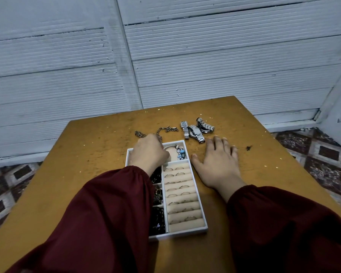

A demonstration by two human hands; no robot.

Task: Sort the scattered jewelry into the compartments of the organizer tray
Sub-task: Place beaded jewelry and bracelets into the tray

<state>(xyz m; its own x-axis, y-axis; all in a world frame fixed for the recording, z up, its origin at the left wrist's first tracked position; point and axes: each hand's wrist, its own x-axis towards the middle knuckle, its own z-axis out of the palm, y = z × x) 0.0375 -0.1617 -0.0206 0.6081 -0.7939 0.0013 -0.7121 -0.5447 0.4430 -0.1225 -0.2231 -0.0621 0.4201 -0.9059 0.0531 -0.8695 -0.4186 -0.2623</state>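
A white organizer tray [202, 211] lies on the table in front of me. Its right side has beige ring rolls [182, 196] holding several silver rings; its left compartments hold dark jewelry [157, 219]. The top compartment holds a silver bangle with blue charms [180, 152]. My left hand [149, 152] hovers over the tray's far left corner, fingers curled down around a silver chain [166, 130] that trails out across the table. My right hand [217, 160] rests flat on the table just right of the tray, fingers spread.
Three silver watches [197, 129] lie beyond the tray at the right. Another short chain piece [140, 133] lies far left of my left hand. The orange-brown table [87, 164] ends near a white slatted wall [165, 66]. Patterned floor tiles [313, 150] flank it.
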